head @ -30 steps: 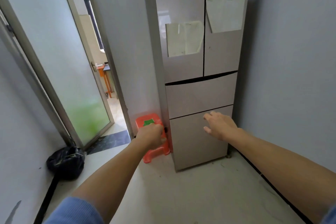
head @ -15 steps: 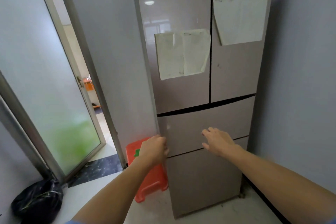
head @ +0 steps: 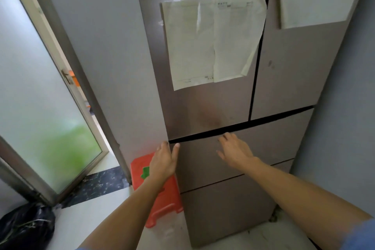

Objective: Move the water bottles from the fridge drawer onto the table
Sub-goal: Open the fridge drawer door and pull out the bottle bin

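A tall beige fridge (head: 294, 79) fills the view, with two upper doors and two drawers below, all closed. My left hand (head: 165, 160) is at the left top corner of the upper drawer (head: 269, 146), fingers apart, thumb on the drawer front. My right hand (head: 234, 151) lies flat with spread fingers on the drawer front, fingertips at the dark gap along its top edge. The lower drawer (head: 229, 207) sits beneath. No water bottles and no table are visible.
A red plastic stool (head: 162, 201) stands on the floor against the fridge's left side. A frosted glass door (head: 40, 97) hangs open on the left. A black bag (head: 26, 227) lies at the bottom left. A grey wall (head: 349, 107) closes in on the right.
I have come closer to the fridge. Both hands rose from the lower drawer to the top edge of the upper drawer, and my left hand opened from a loose fist.
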Motion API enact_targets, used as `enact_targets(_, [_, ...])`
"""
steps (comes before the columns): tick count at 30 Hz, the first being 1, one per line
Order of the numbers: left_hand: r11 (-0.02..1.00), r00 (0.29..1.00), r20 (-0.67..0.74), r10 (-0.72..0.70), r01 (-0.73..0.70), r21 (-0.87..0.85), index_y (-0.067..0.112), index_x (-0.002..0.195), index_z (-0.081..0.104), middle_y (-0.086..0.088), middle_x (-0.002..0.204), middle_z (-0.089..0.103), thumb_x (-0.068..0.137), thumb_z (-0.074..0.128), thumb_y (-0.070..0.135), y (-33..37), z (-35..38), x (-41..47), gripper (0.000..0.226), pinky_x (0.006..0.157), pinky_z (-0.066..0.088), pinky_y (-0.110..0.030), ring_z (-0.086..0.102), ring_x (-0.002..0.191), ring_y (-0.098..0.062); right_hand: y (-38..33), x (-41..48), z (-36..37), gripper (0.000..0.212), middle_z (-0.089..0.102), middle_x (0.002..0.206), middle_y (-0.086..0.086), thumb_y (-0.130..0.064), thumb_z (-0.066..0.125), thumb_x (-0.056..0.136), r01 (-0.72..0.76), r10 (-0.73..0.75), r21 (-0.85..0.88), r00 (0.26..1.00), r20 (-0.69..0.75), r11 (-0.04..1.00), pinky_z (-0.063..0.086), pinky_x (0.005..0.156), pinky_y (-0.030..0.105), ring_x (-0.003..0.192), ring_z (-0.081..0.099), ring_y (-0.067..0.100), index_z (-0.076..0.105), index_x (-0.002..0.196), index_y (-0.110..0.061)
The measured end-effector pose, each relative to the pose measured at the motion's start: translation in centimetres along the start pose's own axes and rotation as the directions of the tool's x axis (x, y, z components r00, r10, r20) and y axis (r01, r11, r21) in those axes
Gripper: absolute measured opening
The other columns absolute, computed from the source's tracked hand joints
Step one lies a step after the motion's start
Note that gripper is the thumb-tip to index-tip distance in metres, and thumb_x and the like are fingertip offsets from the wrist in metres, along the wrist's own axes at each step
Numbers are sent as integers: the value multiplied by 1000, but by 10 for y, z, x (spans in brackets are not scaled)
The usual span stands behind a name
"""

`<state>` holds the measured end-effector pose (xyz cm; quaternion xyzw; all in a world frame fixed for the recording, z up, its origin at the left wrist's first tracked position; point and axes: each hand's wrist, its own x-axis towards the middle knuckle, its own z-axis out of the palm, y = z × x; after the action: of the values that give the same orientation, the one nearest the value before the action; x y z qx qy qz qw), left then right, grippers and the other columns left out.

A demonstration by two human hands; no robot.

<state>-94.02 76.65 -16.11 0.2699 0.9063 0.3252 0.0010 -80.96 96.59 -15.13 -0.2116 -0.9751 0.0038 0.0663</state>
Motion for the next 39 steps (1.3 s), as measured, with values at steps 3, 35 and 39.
enact_targets(3, [990, 999, -28, -28, 24, -139, 10, 119, 47, -14, 116, 58, 88, 22, 69, -1, 13, 29, 71, 89, 48, -47, 58, 104, -35, 0, 26, 12, 51, 40, 137, 8, -41, 45, 98, -3, 5, 39, 999, -33, 999, 47, 94, 37, 129, 36, 26, 40, 138, -10])
enact_targets(35, [980, 955, 219, 200, -199, -30, 13, 61, 58, -6, 56, 62, 93, 38, 56, 60, 49, -133, 58, 60, 54, -45, 61, 53, -20, 108, -172, 17, 48, 53, 89, -6, -59, 35, 91, -12, 155, 496, 957, -247, 868, 45, 72, 32, 90, 51, 15, 59, 84, -18])
enact_targets(39, [952, 905, 343, 252, -296, 79, 19, 65, 56, 0, 61, 58, 95, 49, 44, 119, 75, -146, 40, 60, 49, -34, 58, 59, -17, 154, -226, 2, 55, 55, 99, -7, -73, 36, 84, -118, 254, 527, 948, -193, 841, 47, 81, 34, 98, 48, 10, 58, 90, -23])
